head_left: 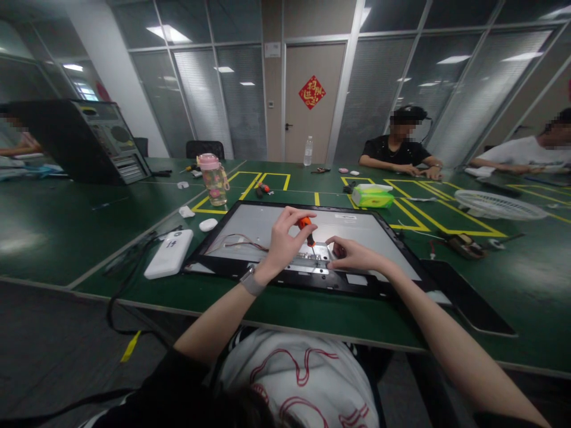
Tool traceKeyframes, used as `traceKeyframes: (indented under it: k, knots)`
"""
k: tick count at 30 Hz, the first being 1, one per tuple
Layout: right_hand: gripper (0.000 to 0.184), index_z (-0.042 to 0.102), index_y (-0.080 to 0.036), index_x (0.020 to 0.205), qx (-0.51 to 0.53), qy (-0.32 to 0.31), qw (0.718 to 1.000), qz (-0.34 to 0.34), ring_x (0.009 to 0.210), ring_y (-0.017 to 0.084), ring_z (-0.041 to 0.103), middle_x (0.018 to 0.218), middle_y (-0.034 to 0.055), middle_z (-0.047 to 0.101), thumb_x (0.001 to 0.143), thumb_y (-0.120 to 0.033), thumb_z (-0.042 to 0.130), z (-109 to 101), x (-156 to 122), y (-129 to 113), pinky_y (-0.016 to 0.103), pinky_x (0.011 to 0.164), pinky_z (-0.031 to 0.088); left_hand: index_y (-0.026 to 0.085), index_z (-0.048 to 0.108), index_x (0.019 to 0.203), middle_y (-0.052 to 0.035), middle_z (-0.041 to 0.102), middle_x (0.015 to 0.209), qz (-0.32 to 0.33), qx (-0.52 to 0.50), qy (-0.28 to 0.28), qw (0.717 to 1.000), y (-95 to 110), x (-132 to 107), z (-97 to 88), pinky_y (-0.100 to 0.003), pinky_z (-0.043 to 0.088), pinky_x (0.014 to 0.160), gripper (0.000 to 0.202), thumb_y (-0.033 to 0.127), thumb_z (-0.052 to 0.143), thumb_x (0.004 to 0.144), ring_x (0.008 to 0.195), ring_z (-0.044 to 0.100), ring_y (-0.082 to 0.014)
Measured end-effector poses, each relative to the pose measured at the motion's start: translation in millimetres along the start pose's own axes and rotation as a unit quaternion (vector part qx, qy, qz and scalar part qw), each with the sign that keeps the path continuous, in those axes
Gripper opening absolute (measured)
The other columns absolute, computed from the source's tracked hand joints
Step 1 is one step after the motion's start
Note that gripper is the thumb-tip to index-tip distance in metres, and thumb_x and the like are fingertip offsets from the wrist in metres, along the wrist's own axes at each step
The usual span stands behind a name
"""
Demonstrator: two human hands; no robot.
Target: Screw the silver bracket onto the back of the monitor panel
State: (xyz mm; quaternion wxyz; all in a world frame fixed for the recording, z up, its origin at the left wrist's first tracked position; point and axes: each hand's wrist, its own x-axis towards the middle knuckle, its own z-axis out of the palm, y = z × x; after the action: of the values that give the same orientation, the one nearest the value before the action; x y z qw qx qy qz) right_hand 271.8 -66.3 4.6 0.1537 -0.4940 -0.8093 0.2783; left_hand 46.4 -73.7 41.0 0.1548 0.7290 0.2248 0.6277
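My left hand (pixel 288 235), with a watch at the wrist, is closed around the orange and black handle of a screwdriver (pixel 306 223). The screwdriver stands nearly upright, its shaft pointing down at a small metal bracket (pixel 317 252) on the back of a flat display panel (pixel 267 223). At the bracket's right end, the thumb and fingers of my right hand (pixel 354 255) curl around its edge. A dark reddish patch shows between those fingers; I cannot make out what it is. The panel lies flat, grey within a black frame, and thin brown wires (pixel 243 241) run across its left part.
Left of the panel are a white power bank (pixel 169 254), a white case (pixel 208 224) and a pink-lidded bottle (pixel 214 181). A tissue pack (pixel 372 195) sits behind it, a dark phone-like slab (pixel 468 297) to the right. A computer tower (pixel 84 139) stands far left. Other people sit across the table.
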Motion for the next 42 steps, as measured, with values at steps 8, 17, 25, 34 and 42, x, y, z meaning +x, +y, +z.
traceKeyframes:
  k: [8,17,25,34,42]
  knots:
    - [0.058,0.048,-0.016,0.112,0.012,-0.001,1.000,-0.002,0.065,0.014,0.045,0.070,-0.0042,0.046,0.069,-0.050,0.070,0.9,1.2,3.9,0.026,0.058,0.034,0.018,0.066,0.101,-0.0046,0.061,0.093,-0.014,-0.055,-0.044,0.997,5.6,0.6,-1.6,-0.027,0.051,0.078,0.016,0.021,0.059,0.087,0.084,0.060,-0.0127]
    - [0.057,0.049,-0.017,0.111,0.002,0.000,1.000,0.000,0.066,0.015,0.047,0.071,-0.0030,0.049,0.069,-0.050,0.070,-1.1,-0.6,-1.6,0.027,0.059,0.035,0.021,0.070,0.096,-0.0030,0.057,0.090,-0.050,-0.057,-0.019,0.997,1.9,0.6,-3.2,-0.024,0.050,0.074,0.016,0.029,0.064,0.084,0.083,0.057,-0.0116]
    - [0.056,0.049,-0.017,0.111,0.003,0.002,1.000,-0.003,0.066,0.015,0.047,0.072,-0.0030,0.049,0.070,-0.048,0.070,0.4,0.4,1.8,0.026,0.059,0.036,0.019,0.064,0.111,-0.0066,0.063,0.094,-0.020,-0.071,-0.067,0.995,7.3,-3.1,-3.2,-0.027,0.051,0.077,0.025,0.027,0.052,0.092,0.086,0.061,-0.0137]
    - [0.058,0.049,-0.018,0.111,0.013,-0.001,1.000,0.001,0.065,0.014,0.046,0.070,-0.0048,0.046,0.069,-0.050,0.070,0.9,0.5,1.5,0.026,0.059,0.034,0.020,0.063,0.112,-0.0035,0.064,0.089,0.085,0.040,-0.046,0.994,3.6,-3.0,-2.9,-0.026,0.050,0.073,0.025,0.021,0.061,0.087,0.078,0.059,-0.0116]
    - [0.055,0.048,-0.018,0.109,0.019,0.001,1.000,-0.002,0.065,0.014,0.046,0.069,-0.0048,0.046,0.068,-0.048,0.071,0.9,1.4,3.5,0.026,0.058,0.034,0.018,0.061,0.115,-0.0061,0.066,0.092,0.140,0.041,-0.072,0.987,10.2,-3.5,-6.1,-0.031,0.051,0.080,0.030,0.014,0.054,0.086,0.086,0.061,-0.0150]
